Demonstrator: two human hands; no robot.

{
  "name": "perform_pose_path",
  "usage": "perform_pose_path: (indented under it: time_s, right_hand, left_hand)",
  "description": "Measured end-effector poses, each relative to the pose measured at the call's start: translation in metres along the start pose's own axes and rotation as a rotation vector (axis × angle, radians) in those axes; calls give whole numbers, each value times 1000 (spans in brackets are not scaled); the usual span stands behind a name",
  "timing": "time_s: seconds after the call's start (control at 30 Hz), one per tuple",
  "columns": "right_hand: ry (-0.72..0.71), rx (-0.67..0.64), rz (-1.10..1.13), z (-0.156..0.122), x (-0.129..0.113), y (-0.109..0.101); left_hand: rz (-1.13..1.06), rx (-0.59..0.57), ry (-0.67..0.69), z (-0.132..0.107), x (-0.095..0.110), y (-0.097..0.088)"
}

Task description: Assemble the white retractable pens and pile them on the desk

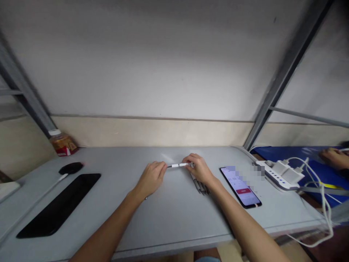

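Observation:
Over the middle of a grey table (169, 214), my left hand (151, 177) and my right hand (196, 168) together hold a thin white pen (177, 165) level between them. Each hand pinches one end, fingers closed on it. Several more grey pens (201, 186) lie on the table just under my right wrist.
A lit phone (240, 186) lies right of my right hand. Farther right sits a white power strip (275, 174) with chargers and trailing cables. On the left are a black keyboard (58, 204), a black mouse (71, 168) and a bottle (62, 143). Another person's hand (331, 158) rests at far right.

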State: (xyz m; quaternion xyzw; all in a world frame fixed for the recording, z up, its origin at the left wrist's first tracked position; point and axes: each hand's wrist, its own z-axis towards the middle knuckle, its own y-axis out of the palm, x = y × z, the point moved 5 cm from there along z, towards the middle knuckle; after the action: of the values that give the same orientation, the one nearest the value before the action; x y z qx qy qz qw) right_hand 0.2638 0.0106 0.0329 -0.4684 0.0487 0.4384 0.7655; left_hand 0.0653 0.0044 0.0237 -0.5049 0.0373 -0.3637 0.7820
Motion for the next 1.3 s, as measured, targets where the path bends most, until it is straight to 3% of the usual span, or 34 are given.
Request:
perform_pose_path:
  time_s: [0.17, 0.47, 0.97, 1.17, 1.3]
  right_hand:
    - [25, 27, -112, -1, 16, -3]
    - [45, 90, -192, -1, 33, -8]
    - [-93, -2, 69, -2, -1, 6]
    - [88, 39, 377, 0, 9, 7]
    - [209, 1, 447, -1, 14, 11]
  left_hand:
    - [-106, -3, 25, 2, -3, 1]
    - [-37, 8, -25, 2, -11, 4]
    - [-9, -135, -76, -1, -6, 9]
    - [-40, -163, -3, -2, -2, 7]
    - [-94, -138, 10, -2, 1, 4]
